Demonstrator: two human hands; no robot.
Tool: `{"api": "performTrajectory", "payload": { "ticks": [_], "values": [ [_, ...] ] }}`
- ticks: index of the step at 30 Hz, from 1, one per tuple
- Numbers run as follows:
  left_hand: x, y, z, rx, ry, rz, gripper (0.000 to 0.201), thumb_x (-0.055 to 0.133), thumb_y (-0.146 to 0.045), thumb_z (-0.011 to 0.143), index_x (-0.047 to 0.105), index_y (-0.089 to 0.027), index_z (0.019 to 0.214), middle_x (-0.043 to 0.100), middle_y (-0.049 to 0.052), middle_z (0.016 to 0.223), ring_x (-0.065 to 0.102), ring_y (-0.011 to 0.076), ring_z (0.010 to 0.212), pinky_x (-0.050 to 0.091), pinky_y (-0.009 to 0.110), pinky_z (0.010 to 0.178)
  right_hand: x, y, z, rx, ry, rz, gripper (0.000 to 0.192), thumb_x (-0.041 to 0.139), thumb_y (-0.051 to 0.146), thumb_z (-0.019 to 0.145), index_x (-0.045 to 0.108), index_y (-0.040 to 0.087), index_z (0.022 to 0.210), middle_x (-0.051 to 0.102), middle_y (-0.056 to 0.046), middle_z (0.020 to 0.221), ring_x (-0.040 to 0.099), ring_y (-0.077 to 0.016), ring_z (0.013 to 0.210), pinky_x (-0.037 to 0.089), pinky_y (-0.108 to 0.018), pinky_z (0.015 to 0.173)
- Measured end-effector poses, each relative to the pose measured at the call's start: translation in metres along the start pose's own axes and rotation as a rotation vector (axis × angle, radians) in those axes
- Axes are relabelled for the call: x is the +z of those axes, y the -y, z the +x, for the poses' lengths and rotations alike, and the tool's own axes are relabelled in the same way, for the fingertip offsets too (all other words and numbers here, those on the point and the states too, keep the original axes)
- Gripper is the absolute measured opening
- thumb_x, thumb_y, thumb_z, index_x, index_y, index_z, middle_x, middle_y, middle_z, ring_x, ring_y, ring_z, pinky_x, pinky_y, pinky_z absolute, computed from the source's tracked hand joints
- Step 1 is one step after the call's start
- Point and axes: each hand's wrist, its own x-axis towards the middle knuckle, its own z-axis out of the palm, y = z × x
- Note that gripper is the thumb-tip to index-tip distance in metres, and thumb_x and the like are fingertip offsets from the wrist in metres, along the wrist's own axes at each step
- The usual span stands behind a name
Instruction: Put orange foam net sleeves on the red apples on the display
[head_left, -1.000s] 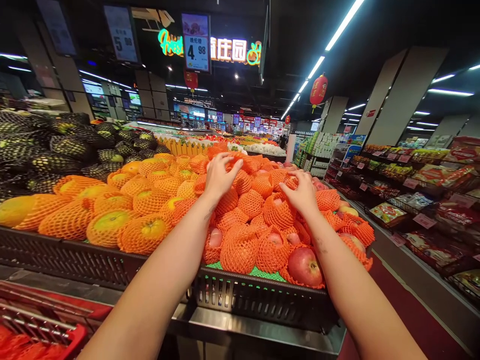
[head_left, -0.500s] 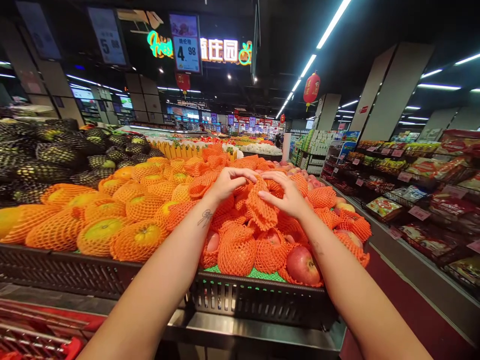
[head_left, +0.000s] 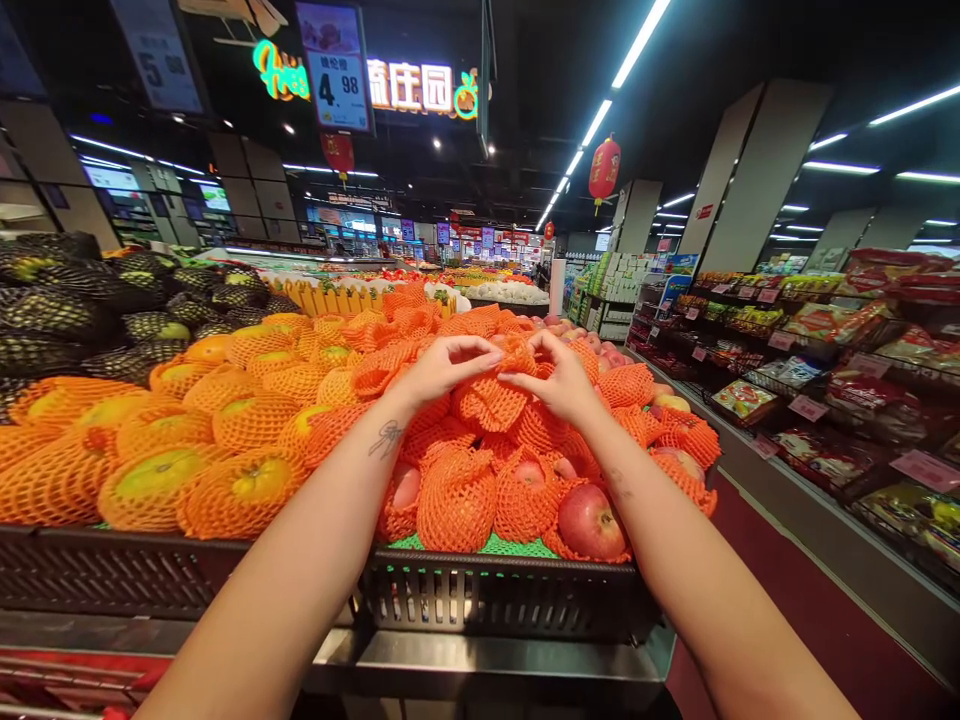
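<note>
Two black slatted crates (head_left: pixel 510 600) fill the near edge of the fruit stand, the left one piled with yellow-green citrus in orange foam nets (head_left: pixel 225 490), the right one with red apples (head_left: pixel 589 520) in the same netting, and darker netted fruit (head_left: pixel 75 310) heaps up at the far left. Above the apple pile, near the middle of the view, both hands meet on one orange foam net sleeve (head_left: pixel 491 400). The left hand (head_left: pixel 442 370) pinches its upper edge on the left between thumb and fingertips, the other fingers curled loosely; the right hand (head_left: pixel 559 385) pinches the same edge from the right, fingers half closed. The sleeve hangs down from the two pinches like a small pouch, its mouth up at the fingers and its rounded end pointing down toward the apples, so its long axis runs roughly upright. Whether an apple sits inside cannot be told. Such a net looks very light, soft and stretchy, not slippery, likely to tear if pulled hard; the rim of the mouth, on opposite sides, seems the sensible place to hold it.
</note>
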Motion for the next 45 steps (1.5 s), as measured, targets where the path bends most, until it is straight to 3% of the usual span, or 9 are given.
{"api": "performTrajectory", "payload": {
  "ticks": [5, 11, 15, 19, 25, 33, 39, 41, 45],
  "values": [
    [-0.002, -0.005, -0.002, 0.031, 0.041, 0.014, 0.03, 0.082, -0.045, 0.069, 0.074, -0.017, 0.076, 0.075, 0.008, 0.09, 0.068, 0.0204, 0.085, 0.056, 0.038, 0.086, 0.0, -0.004, 0.001, 0.041, 0.038, 0.073, 0.041, 0.082, 0.038, 0.068, 0.045, 0.026, 0.081, 0.046, 0.007, 0.073, 0.039, -0.0132, 0.063, 0.033, -0.029, 0.063],
    [0.0, -0.02, -0.009, -0.082, 0.226, 0.021, 0.051, 0.084, -0.035, 0.062, 0.072, -0.022, 0.11, 0.07, 0.011, 0.116, 0.067, 0.017, 0.079, 0.058, 0.035, 0.076, -0.002, 0.002, 0.0, 0.018, 0.061, -0.159, 0.037, 0.08, 0.023, 0.061, 0.045, 0.026, 0.074, 0.045, 0.008, 0.067, 0.04, -0.0145, 0.064, 0.03, -0.027, 0.063],
    [0.0, -0.021, -0.009, -0.077, 0.284, 0.042, 0.034, 0.081, -0.037, 0.064, 0.071, -0.021, 0.092, 0.071, 0.005, 0.09, 0.066, 0.0176, 0.075, 0.056, 0.03, 0.07, -0.001, 0.004, 0.002, -0.093, -0.041, -0.295, 0.052, 0.082, 0.024, 0.057, 0.031, 0.027, 0.069, 0.045, 0.005, 0.072, 0.043, -0.0186, 0.073, 0.033, -0.03, 0.068],
    [0.0, -0.017, -0.005, -0.067, 0.154, 0.077, 0.023, 0.075, -0.038, 0.065, 0.065, -0.021, 0.076, 0.067, 0.003, 0.077, 0.064, 0.0187, 0.072, 0.054, 0.032, 0.069, -0.001, 0.004, 0.004, -0.063, -0.065, -0.279, 0.055, 0.086, 0.028, 0.059, 0.032, 0.027, 0.067, 0.047, 0.003, 0.073, 0.046, -0.0208, 0.077, 0.037, -0.032, 0.071],
    [0.001, -0.024, -0.01, -0.076, -0.123, -0.018, 0.019, 0.055, -0.04, 0.061, 0.053, -0.021, 0.061, 0.071, 0.013, 0.099, 0.067, 0.0335, 0.1, 0.056, 0.051, 0.087, 0.001, 0.007, -0.001, -0.034, -0.072, -0.021, 0.032, 0.074, 0.025, 0.078, 0.043, 0.026, 0.074, 0.049, 0.005, 0.073, 0.049, -0.0162, 0.07, 0.039, -0.031, 0.071],
    [-0.009, -0.019, -0.015, -0.157, 0.089, -0.146, 0.038, 0.084, -0.037, 0.053, 0.054, -0.022, 0.073, 0.06, -0.001, 0.067, 0.058, 0.0147, 0.056, 0.05, 0.03, 0.056, -0.016, 0.028, 0.007, 0.036, -0.255, 0.115, 0.024, 0.07, 0.042, 0.085, 0.055, 0.026, 0.093, 0.059, 0.002, 0.075, 0.06, -0.0163, 0.07, 0.05, -0.033, 0.069],
    [-0.016, 0.003, 0.003, 0.116, -0.382, -0.128, 0.066, 0.09, -0.035, 0.055, 0.065, -0.019, 0.114, 0.071, 0.011, 0.116, 0.067, 0.0224, 0.104, 0.058, 0.032, 0.087, -0.082, 0.108, -0.007, -0.294, -0.619, -0.121, 0.013, 0.063, 0.038, 0.093, 0.057, 0.027, 0.095, 0.061, 0.003, 0.077, 0.061, -0.0134, 0.063, 0.05, -0.029, 0.06],
    [-0.02, 0.012, 0.007, 0.175, -0.5, -0.112, 0.07, 0.089, -0.036, 0.056, 0.065, -0.017, 0.119, 0.069, 0.013, 0.123, 0.065, 0.0253, 0.113, 0.057, 0.035, 0.094, -0.105, 0.106, -0.021, -0.223, -0.424, -0.228, 0.012, 0.065, 0.038, 0.092, 0.06, 0.027, 0.093, 0.06, 0.005, 0.069, 0.056, -0.0122, 0.055, 0.046, -0.027, 0.054],
    [-0.028, 0.024, 0.013, 0.259, -0.628, -0.06, 0.064, 0.081, -0.037, 0.069, 0.06, -0.017, 0.126, 0.07, 0.013, 0.122, 0.068, 0.0255, 0.107, 0.057, 0.041, 0.095, -0.159, 0.049, -0.054, 0.26, 0.354, -0.623, 0.017, 0.06, 0.034, 0.088, 0.07, 0.025, 0.098, 0.073, -0.003, 0.087, 0.066, -0.0185, 0.073, 0.051, -0.032, 0.068]
  ]
}}
